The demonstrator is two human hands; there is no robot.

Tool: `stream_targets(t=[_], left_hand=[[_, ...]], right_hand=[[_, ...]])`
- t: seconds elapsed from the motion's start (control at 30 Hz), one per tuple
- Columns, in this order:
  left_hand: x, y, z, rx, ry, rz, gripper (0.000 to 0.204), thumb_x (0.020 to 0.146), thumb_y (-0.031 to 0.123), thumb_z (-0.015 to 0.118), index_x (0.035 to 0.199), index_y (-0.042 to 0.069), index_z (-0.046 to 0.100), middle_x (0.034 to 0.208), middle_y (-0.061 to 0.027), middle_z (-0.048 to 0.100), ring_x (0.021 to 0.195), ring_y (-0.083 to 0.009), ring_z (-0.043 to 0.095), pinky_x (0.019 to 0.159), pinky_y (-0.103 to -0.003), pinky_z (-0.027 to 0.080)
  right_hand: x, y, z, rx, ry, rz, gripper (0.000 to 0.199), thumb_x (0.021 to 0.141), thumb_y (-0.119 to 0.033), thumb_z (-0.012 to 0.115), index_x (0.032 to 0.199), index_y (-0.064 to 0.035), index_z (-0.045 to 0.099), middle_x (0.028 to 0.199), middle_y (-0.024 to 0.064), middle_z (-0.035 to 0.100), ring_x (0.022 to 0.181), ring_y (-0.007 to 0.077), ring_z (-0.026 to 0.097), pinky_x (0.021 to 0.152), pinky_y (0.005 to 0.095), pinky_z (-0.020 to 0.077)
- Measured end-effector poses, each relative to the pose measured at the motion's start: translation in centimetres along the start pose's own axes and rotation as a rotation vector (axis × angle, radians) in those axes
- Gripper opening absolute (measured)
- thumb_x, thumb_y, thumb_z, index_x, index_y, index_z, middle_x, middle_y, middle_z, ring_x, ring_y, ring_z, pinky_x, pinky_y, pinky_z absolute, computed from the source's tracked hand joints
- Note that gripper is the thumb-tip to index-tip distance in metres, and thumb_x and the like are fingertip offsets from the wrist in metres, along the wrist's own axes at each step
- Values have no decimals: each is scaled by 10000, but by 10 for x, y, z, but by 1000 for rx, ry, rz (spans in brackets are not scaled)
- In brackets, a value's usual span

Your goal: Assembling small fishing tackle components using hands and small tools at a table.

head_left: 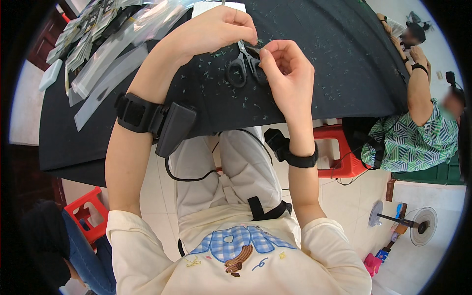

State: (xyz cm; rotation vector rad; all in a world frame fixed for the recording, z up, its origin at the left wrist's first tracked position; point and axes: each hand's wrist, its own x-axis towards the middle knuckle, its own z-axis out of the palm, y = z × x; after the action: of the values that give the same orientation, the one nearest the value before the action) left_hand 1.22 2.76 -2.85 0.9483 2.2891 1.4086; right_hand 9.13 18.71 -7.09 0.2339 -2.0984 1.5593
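My left hand is over the black-covered table, its fingers curled into a pinch. A thin stick-like end shows just beyond its knuckles; whether the hand holds it, I cannot make out. Close by on the right, my right hand has its thumb and forefinger pressed together. What lies in either pinch is hidden or too small to name. Between the hands, a pair of scissors with black handles lies on the cloth, its blades partly covered by my fingers. Small green scraps are scattered around it.
A white pad lies beyond my left hand. Clear plastic sleeves and stacked packets cover the far left, beside a white box. A red stool stands at the right, near a person in a green patterned shirt.
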Motion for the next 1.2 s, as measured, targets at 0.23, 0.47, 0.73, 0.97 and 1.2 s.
stream_targets(t=[0.23, 0.47, 0.73, 0.97, 1.2], left_hand=[[-6, 17, -5, -28, 199, 61, 130, 847, 198, 570, 835, 84, 630, 534, 96, 386, 440, 11, 281, 408, -184, 170], [-40, 48, -1, 0, 413, 193, 127, 874, 149, 552, 819, 39, 585, 638, 89, 473, 556, 21, 350, 474, -177, 245], [-90, 32, 71, 2, 647, 27, 63, 829, 38, 589, 786, 1, 562, 514, 24, 321, 475, -38, 268, 441, -238, 235], [-85, 12, 95, 11, 743, -10, 47, 845, 18, 578, 810, -12, 571, 536, 64, 336, 498, -5, 247, 448, -212, 199], [-85, 11, 93, -168, 791, -58, 64, 864, 30, 568, 820, -16, 569, 565, 82, 373, 518, 6, 257, 460, -205, 189]], right_hand=[[2, -2, 3, -153, 3, -78, 83, 800, -51, 613, 813, 10, 558, 610, 55, 576, 519, 107, 541, 508, 226, 433], [2, -1, 5, -221, -47, -98, 93, 801, -62, 617, 821, -10, 542, 590, 75, 565, 482, 156, 525, 489, 278, 418], [1, -2, 5, -248, -62, -102, 93, 808, -72, 622, 818, -19, 546, 600, 63, 572, 485, 143, 525, 481, 274, 414], [0, -4, 5, -213, -57, -71, 80, 815, -61, 620, 823, -8, 561, 615, 58, 584, 506, 123, 543, 493, 249, 430], [-3, -12, 1, -131, -125, -134, 53, 812, -41, 618, 831, -10, 580, 618, 35, 579, 495, 84, 502, 469, 224, 392]])
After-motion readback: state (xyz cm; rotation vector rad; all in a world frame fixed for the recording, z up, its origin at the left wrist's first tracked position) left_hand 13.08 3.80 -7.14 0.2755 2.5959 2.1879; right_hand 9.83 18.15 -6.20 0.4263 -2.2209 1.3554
